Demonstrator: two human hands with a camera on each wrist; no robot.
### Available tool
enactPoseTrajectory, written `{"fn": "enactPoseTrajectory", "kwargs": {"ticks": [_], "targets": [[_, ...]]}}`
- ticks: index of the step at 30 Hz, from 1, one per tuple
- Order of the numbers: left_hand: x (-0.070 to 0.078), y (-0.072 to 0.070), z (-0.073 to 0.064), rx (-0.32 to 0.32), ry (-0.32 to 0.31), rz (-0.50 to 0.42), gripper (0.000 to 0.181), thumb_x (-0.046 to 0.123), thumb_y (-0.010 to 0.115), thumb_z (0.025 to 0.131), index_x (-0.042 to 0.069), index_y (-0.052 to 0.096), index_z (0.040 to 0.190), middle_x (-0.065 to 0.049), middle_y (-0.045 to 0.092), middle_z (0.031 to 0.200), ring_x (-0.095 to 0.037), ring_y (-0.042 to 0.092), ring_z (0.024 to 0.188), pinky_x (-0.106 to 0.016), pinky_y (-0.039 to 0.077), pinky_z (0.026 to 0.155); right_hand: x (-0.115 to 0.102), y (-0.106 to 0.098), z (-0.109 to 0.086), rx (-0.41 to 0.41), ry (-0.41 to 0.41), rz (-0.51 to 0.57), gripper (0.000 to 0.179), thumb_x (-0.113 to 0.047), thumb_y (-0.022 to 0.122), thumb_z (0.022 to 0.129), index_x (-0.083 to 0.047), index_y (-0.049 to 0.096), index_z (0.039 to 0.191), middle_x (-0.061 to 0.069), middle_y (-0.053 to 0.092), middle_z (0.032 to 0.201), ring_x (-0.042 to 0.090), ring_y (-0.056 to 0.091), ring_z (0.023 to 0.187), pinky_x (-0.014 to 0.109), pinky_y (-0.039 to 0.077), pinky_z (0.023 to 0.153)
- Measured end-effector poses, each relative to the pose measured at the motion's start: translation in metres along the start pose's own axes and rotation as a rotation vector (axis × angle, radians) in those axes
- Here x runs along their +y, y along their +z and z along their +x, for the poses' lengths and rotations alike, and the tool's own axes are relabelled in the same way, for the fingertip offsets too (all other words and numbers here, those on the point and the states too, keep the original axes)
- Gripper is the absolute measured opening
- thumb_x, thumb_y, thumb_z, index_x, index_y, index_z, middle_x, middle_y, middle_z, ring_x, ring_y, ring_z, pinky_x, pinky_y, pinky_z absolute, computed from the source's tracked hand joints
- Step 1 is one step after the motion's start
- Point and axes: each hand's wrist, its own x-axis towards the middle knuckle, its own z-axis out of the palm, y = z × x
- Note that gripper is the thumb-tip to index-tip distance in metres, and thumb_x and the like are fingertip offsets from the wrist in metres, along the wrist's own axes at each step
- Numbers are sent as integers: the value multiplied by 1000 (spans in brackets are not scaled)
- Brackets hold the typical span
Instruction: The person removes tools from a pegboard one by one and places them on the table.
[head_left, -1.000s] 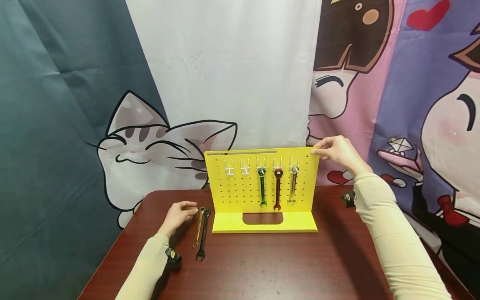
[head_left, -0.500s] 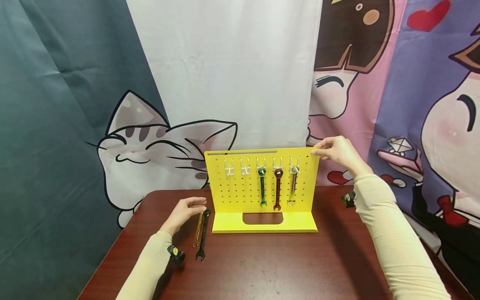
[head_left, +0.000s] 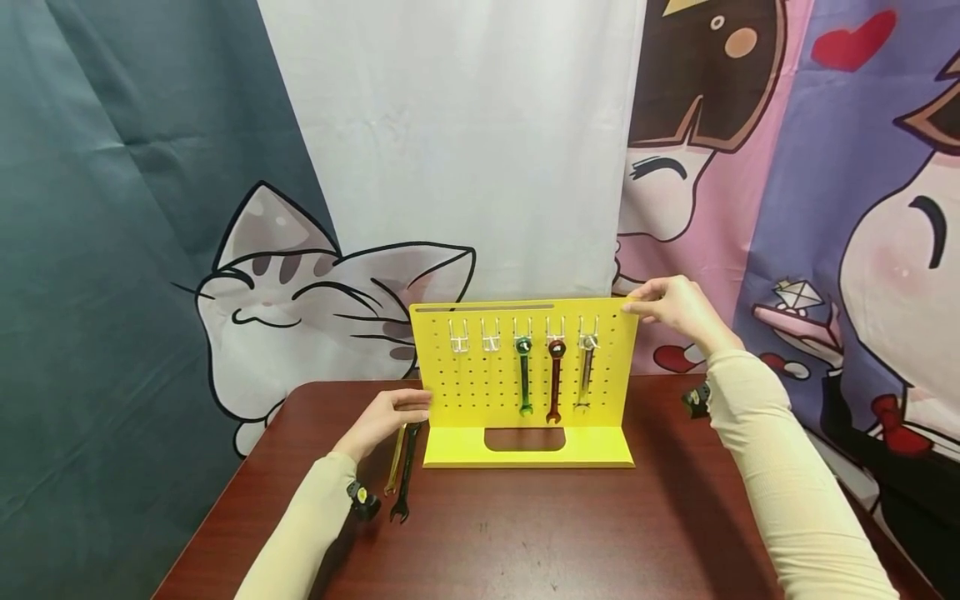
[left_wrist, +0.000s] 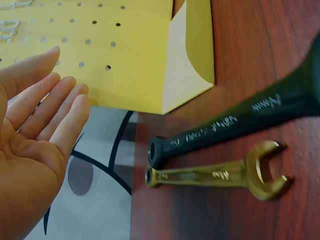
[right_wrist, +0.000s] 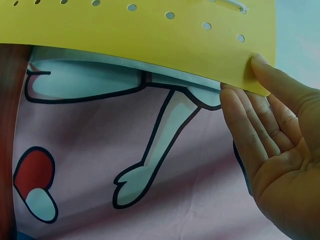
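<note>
My right hand (head_left: 678,310) pinches the top right corner of the yellow pegboard (right_wrist: 150,30), thumb on the front and fingers behind. My left hand (head_left: 384,421) is at the board's left edge, fingers fairly straight and holding nothing; the left wrist view shows its palm (left_wrist: 30,165) beside the board. Below that hand a black wrench (left_wrist: 225,122) and a gold wrench (left_wrist: 215,175) lie side by side on the table. Green (head_left: 524,379), red (head_left: 555,383) and silver (head_left: 587,375) wrenches hang from hooks on the board.
Two hooks at the board's left, one of them a white double hook (head_left: 458,337), carry nothing. The board's yellow base (head_left: 450,450) stands on the brown table (head_left: 525,533). A printed curtain (head_left: 480,150) hangs behind the table.
My left hand has moved right and slightly forward, over the upper ends of the loose wrenches to the board's left edge. My right hand stays at the board's corner.
</note>
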Motion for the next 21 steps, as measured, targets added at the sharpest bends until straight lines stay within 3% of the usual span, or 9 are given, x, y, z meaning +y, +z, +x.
{"fn": "enactPoseTrajectory", "kwargs": {"ticks": [3,8,21], "targets": [[-6,1,9,5,16,7,44,13,71,95,1,61,136,-17,62,135,-28,64,119,-47,48,104,0,0,0,-2,1,-1,37,-34,78,90,-4,74,111,18,73,109,24,75,82,53,49,94],[2,8,19,9,24,-28,42,14,73,94,5,64,134,-12,66,131,-25,64,118,-44,50,101,-1,-1,-1,-6,4,-3,37,-35,78,90,-4,74,111,18,73,110,24,74,83,54,48,96],[19,27,39,6,69,-101,45,13,73,94,4,62,137,-11,66,132,-24,64,120,-43,45,108,1,0,0,-4,-12,-2,36,-33,77,91,-3,73,111,18,73,109,24,74,82,56,48,97]]}}
